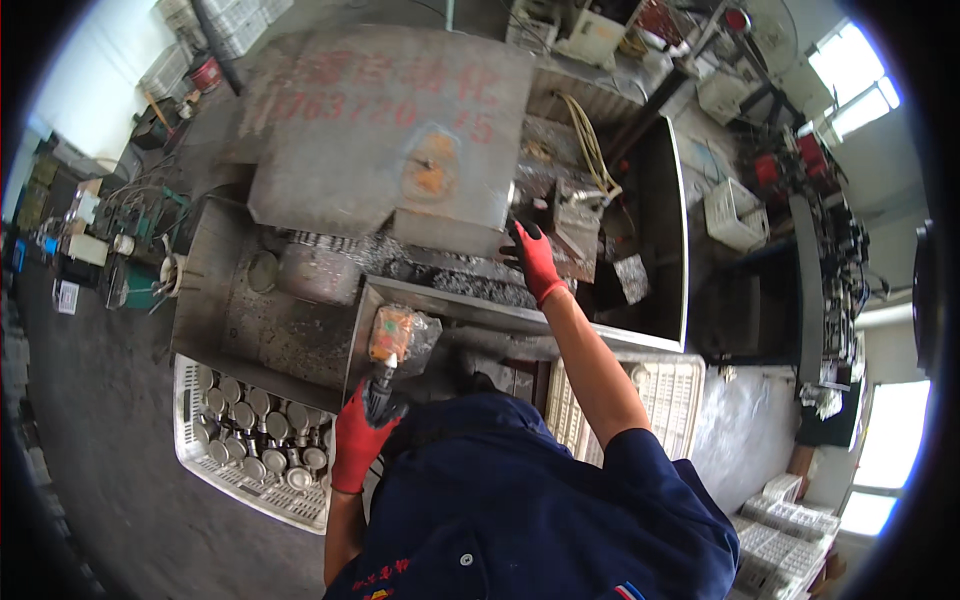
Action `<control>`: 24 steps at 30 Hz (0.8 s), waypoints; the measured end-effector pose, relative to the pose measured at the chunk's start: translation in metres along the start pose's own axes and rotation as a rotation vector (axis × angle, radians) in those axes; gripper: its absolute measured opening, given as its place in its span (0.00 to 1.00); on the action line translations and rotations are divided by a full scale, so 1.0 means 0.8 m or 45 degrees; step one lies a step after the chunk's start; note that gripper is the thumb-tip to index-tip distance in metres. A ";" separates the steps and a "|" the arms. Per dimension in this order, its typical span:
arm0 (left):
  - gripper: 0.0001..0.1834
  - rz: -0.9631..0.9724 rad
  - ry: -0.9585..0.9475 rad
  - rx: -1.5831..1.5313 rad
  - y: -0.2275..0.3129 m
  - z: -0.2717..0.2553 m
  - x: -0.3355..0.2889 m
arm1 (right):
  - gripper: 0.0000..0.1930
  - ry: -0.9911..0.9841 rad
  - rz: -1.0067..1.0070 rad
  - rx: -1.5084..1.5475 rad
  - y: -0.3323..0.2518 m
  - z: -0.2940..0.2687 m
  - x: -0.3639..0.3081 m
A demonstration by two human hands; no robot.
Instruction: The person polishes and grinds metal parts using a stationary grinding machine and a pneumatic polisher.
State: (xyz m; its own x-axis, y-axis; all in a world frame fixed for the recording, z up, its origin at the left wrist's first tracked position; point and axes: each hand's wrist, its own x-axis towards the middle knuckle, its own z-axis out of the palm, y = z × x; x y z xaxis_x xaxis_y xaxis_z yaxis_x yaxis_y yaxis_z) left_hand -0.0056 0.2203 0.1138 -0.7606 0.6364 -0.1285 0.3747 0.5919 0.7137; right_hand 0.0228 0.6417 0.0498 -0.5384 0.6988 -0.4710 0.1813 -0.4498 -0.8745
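Low on the left, my left hand (362,440), in a red glove with dark fingers, is closed round a small greyish thing (385,370) with a bright tip; its kind is not clear. Just beyond it, an orange-and-white packet (391,333) in clear plastic lies on the metal ledge. My right hand (537,262), gloved the same way, reaches forward over the machine's trough with its fingers apart. Its fingertips are beside the right edge of a grey metal cover (390,110), close to a small shiny metal piece (513,192) and a block-shaped fixture (577,225).
A white plastic crate (185,420) of several round metal parts (262,402) stands at lower left. Another pale crate (682,400) is under my right arm. The metal trough's raised rim (684,250) bounds the right side. A yellowish hose (588,140) hangs behind the fixture.
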 end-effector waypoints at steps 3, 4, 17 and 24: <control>0.43 -0.321 -0.056 -0.119 -0.003 -0.018 -0.023 | 0.22 0.097 -0.137 -0.005 0.040 -0.012 0.076; 0.43 -0.264 0.058 -0.194 -0.020 -0.013 -0.034 | 0.21 0.019 -0.249 -0.085 0.048 -0.012 0.088; 0.51 -0.930 0.360 0.076 -0.122 -0.010 -0.155 | 0.20 -0.275 0.114 0.280 0.053 -0.027 0.147; 0.45 -0.868 0.528 0.158 -0.192 -0.023 -0.167 | 0.22 -0.439 0.171 0.295 0.040 -0.037 0.136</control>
State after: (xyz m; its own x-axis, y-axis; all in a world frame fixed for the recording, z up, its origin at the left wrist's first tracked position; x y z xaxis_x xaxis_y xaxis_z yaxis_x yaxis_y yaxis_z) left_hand 0.0285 0.0347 0.0341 -0.9689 -0.1053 -0.2241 -0.2047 0.8498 0.4858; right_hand -0.0055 0.7200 -0.0334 -0.7731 0.4168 -0.4781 0.0997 -0.6645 -0.7406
